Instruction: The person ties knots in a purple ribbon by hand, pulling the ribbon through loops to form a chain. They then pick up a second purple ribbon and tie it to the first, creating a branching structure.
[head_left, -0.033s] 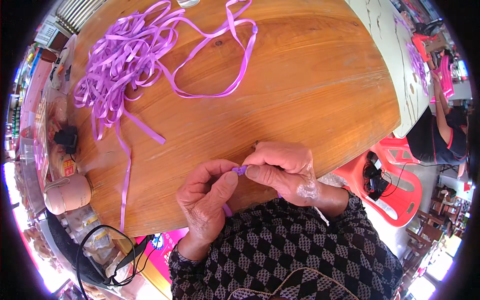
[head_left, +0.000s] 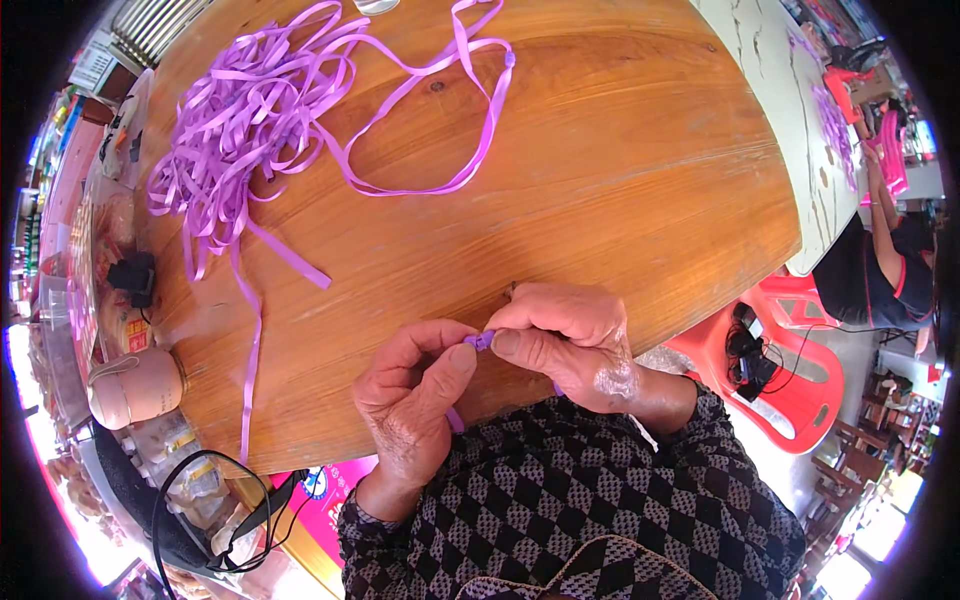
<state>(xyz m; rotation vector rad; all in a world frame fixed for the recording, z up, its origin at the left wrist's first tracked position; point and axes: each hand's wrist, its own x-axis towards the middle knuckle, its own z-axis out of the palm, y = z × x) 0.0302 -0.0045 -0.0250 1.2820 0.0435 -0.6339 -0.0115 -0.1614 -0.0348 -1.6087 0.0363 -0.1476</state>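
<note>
In front of my body, near the table's close edge, both hands meet at a small darker purple piece (head_left: 480, 341), like a clip or knot. My left hand (head_left: 415, 395) pinches its left end between thumb and forefinger. The right hand (head_left: 565, 340) presses thumb and finger on its other end, the fingers curled. Short lengths of purple ribbon (head_left: 455, 420) show below the hands; their join to the piece is hidden. A tangled heap of purple ribbon (head_left: 250, 110) lies at the far left, with one loop reaching right and one strand hanging toward the near edge.
The wooden table (head_left: 640, 150) meets a white marbled tabletop (head_left: 770, 90) at right. A pink cylindrical container (head_left: 137, 388) stands at the left edge, by black cables (head_left: 210, 460). On the right is a red plastic chair (head_left: 800, 400) holding black items; another person's arm (head_left: 882, 215) shows beyond.
</note>
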